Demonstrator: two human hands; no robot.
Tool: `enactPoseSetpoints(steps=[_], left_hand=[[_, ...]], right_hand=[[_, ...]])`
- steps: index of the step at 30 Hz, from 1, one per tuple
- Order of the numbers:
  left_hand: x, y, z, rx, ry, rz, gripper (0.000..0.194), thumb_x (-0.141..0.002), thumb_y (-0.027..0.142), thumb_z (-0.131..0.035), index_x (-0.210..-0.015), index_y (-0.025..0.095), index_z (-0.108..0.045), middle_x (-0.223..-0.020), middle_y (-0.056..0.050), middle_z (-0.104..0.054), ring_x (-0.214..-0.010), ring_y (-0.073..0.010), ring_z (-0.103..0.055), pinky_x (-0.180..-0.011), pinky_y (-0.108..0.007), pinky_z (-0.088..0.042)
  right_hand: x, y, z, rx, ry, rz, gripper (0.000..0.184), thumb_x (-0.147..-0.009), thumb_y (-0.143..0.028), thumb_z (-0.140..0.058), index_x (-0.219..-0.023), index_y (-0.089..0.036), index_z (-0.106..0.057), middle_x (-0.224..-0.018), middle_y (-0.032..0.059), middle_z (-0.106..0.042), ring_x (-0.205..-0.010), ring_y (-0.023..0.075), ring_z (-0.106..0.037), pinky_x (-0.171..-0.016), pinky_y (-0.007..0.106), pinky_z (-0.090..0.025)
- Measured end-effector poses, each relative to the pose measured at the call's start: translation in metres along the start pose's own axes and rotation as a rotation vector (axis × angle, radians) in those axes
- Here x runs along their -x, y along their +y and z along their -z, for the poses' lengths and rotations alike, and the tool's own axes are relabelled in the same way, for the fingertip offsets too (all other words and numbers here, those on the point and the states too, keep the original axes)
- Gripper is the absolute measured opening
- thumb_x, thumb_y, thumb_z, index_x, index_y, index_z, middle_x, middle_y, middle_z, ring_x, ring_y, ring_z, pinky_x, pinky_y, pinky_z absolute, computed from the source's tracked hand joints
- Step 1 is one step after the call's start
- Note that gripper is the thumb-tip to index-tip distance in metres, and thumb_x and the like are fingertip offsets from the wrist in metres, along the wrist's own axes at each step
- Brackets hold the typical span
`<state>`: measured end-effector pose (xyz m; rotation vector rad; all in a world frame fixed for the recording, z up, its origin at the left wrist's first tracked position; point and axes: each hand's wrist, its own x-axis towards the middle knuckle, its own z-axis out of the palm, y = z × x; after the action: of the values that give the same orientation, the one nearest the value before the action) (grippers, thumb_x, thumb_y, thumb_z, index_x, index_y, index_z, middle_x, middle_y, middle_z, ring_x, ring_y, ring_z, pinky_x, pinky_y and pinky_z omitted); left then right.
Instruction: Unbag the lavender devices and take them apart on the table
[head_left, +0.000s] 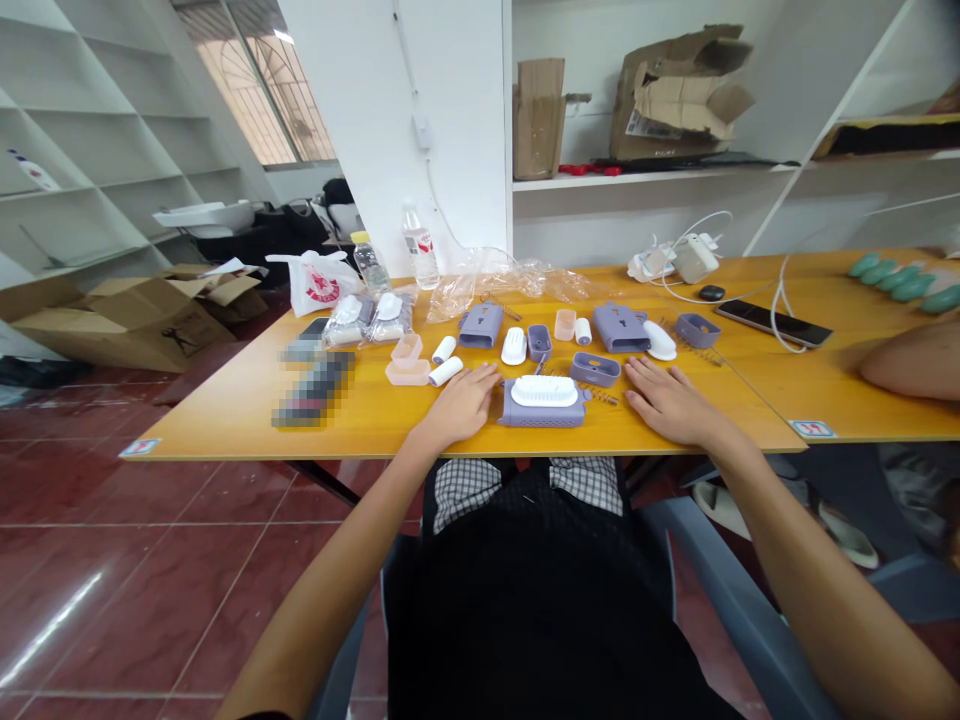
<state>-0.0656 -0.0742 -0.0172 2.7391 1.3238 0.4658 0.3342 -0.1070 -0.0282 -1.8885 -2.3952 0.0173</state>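
My left hand (pixel 461 402) lies flat on the yellow table, fingers stretched out, just left of a purple plastic housing (pixel 541 412). On that housing rests a white bristled brush head (pixel 544 390). My right hand (pixel 670 400) is also flat on the tabletop, fingers spread, holding nothing. A metal spring (pixel 602 397) lies between the housing and my right hand. Behind the hands are a purple oval ring-like part (pixel 595 369), two more purple housings (pixel 481 326) (pixel 621 328), white rollers (pixel 445 371), a white brush piece (pixel 514 346) and pale pink trays (pixel 407 373).
Bagged white parts (pixel 390 318), a white plastic bag (pixel 319 285) and two bottles (pixel 421 250) stand at the back left. Clear film (pixel 510 283) lies along the wall. At right are a phone (pixel 772 324), a charger with cable (pixel 696 258) and another person's arm (pixel 911 355).
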Motion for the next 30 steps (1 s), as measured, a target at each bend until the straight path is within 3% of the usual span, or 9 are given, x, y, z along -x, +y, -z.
enactPoseSetpoints(steps=[12, 30], left_hand=[[-0.0009, 0.0043, 0.0021, -0.021, -0.057, 0.033, 0.055, -0.107, 0.018, -0.037, -0.159, 0.013, -0.054, -0.171, -0.016, -0.048, -0.164, -0.0298, -0.041, -0.135, -0.057, -0.034], [-0.0009, 0.0013, 0.002, -0.009, -0.05, 0.018, 0.053, -0.106, 0.02, -0.038, -0.157, 0.014, -0.056, -0.171, -0.016, -0.049, -0.163, -0.0295, -0.042, -0.135, -0.056, -0.033]], right_hand=[[0.0003, -0.0011, 0.0018, -0.018, 0.006, 0.007, 0.069, -0.112, -0.049, -0.024, -0.172, -0.02, -0.037, -0.178, 0.0127, -0.038, -0.167, 0.0334, -0.031, -0.132, 0.066, -0.029], [0.0, 0.0001, 0.0002, -0.039, 0.03, 0.011, 0.068, -0.112, -0.05, -0.026, -0.17, -0.019, -0.041, -0.177, 0.013, -0.04, -0.166, 0.0328, -0.032, -0.132, 0.065, -0.029]])
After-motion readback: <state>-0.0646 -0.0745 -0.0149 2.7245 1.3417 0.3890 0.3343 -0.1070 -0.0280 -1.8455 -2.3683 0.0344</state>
